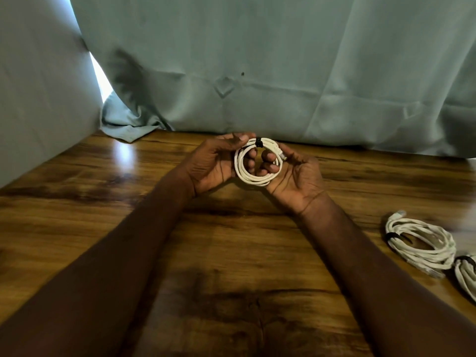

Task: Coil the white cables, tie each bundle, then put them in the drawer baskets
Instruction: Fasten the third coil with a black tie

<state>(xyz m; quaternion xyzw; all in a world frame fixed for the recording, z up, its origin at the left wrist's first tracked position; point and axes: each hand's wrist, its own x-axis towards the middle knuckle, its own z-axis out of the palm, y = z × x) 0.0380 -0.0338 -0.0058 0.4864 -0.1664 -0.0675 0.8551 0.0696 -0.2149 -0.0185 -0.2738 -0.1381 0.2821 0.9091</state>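
A white cable coil [258, 163] is held above the far middle of the wooden table [77, 191], between the left hand [215, 163] and the right hand [293, 176]; fingers of both hands are curled round the loops and pass through the ring, so each is gripping it. A black tie [258, 143] is already wrapped round the top of this coil, though whether it is fully fastened cannot be told. Two further bundles are seen near the table's right edge: a tied coil [419, 246] with a black band, and just beside it, toward the near right corner, a second banded coil [466, 274] cut off by the picture's border. The coiling and tying is therefore judged to be largely done for three cables; the placing in drawer baskets is not yet done, and no drawer or basket is in view. The far edge is closed off by a hanging green curtain [257, 60], close behind the hands. Bare table is seen at the left and along the near side, while the right edge is occupied by the bundles.
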